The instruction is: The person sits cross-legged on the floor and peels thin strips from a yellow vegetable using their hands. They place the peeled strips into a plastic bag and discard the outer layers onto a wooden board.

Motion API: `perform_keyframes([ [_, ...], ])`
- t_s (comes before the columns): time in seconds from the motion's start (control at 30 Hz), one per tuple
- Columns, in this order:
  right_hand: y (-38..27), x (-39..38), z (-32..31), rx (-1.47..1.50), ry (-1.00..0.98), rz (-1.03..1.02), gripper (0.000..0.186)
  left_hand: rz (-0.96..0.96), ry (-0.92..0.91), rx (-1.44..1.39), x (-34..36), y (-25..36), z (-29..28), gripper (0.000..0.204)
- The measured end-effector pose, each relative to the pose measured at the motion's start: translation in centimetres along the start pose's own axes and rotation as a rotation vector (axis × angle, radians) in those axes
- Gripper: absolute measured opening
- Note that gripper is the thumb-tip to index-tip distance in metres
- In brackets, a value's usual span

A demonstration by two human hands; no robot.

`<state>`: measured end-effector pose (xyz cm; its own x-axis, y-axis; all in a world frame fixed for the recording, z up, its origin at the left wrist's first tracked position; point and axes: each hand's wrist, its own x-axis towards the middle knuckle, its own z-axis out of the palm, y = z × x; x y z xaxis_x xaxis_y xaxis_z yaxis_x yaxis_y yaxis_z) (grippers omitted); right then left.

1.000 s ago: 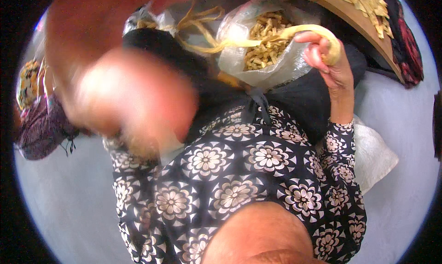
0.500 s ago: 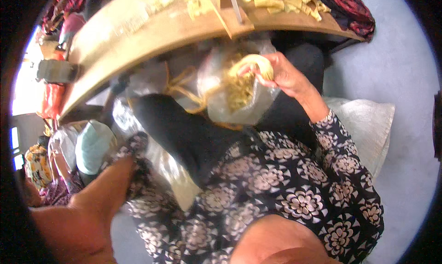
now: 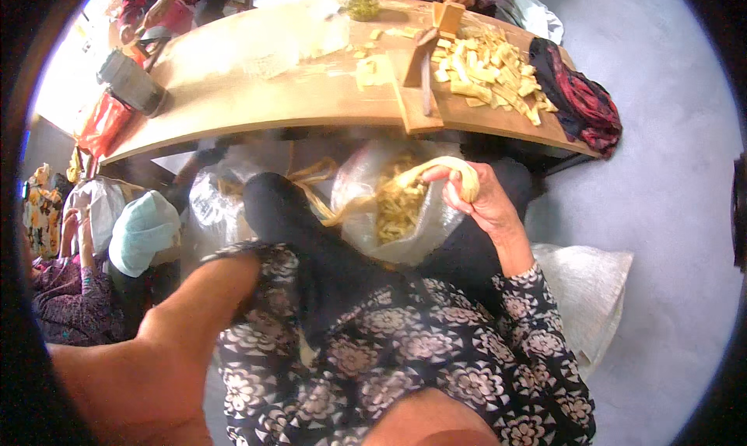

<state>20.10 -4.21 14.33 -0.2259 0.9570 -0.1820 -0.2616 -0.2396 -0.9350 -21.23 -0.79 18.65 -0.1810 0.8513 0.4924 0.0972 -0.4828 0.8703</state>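
Observation:
My right hand [image 3: 489, 201] is closed on a bent, pale yellow strip [image 3: 471, 183], whose exact kind I cannot tell. One end of it hangs over a clear plastic bag [image 3: 440, 232] between my knees, holding many yellow-green pieces [image 3: 395, 216]. Close to the camera at the lower left, my left hand [image 3: 128, 376] is raised large and blurred; its fingers are out of sight. Ahead, a wooden block with an upright metal blade [image 3: 426, 92] stands on the low wooden table [image 3: 280, 108], beside a heap of yellow strips [image 3: 486, 69].
A black and red cloth [image 3: 576, 96] lies at the table's right end. Long yellow strips [image 3: 315, 185] trail left of the bag. A pale sack [image 3: 583, 298] is on the floor to my right. Co-workers sit across the table and to the left, one in a light blue head covering [image 3: 144, 232].
The view has tipped up, showing more of the table and a co-worker's hand beyond it. My right hand still grips the yellow strip above the bag.

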Motion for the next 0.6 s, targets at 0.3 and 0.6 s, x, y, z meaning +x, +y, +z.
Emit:
perform_keyframes([
  [0.3, -1.1, 0.0, -0.1, -0.117, -0.090, -0.317, 0.031, 0.003, 0.020, 0.022, -0.4, -1.4, -0.7, 0.036],
  [0.6, -1.3, -1.2, 0.5, 0.043, -0.061, -0.214, 0.022, 0.020, 0.002, 0.047, 0.5, -2.4, 0.6, 0.032],
])
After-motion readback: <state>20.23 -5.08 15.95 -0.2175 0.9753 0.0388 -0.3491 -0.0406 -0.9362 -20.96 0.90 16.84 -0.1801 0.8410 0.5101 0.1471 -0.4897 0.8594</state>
